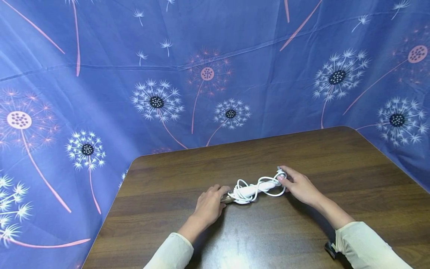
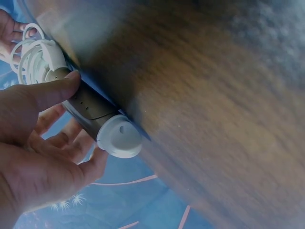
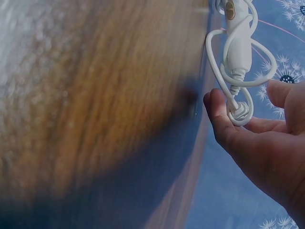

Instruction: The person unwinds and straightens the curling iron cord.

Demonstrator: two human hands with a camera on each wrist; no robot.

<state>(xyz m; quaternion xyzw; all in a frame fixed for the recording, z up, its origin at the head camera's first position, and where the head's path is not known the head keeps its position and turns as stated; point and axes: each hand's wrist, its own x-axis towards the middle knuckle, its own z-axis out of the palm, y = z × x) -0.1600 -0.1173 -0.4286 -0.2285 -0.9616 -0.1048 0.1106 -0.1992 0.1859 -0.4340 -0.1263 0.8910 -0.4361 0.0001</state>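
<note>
Two hands share one wand-like appliance (image 1: 248, 191), which is a little right of the middle of the one brown wooden surface (image 1: 174, 175), slanting from near left to far right; I cannot tell whether it rests there or is slightly lifted. The left hand (image 1: 209, 205) holds its single dark barrel (image 2: 90, 102), thumb on one side and fingers on the other, with one white end cap (image 2: 120, 137) beyond them. One white cord (image 3: 260, 83) loops several times around the white handle; the exact number of loops is unclear. The right hand (image 1: 300, 186) holds the bunched cord at the right end, thumb and fingers on either side. Two pale sleeves (image 1: 174, 250) show, and one black object (image 1: 330, 249) sits at the right cuff. Behind hangs blue cloth (image 1: 255, 22), with five dark-centred and three pink-centred dandelion heads in the head view.
</note>
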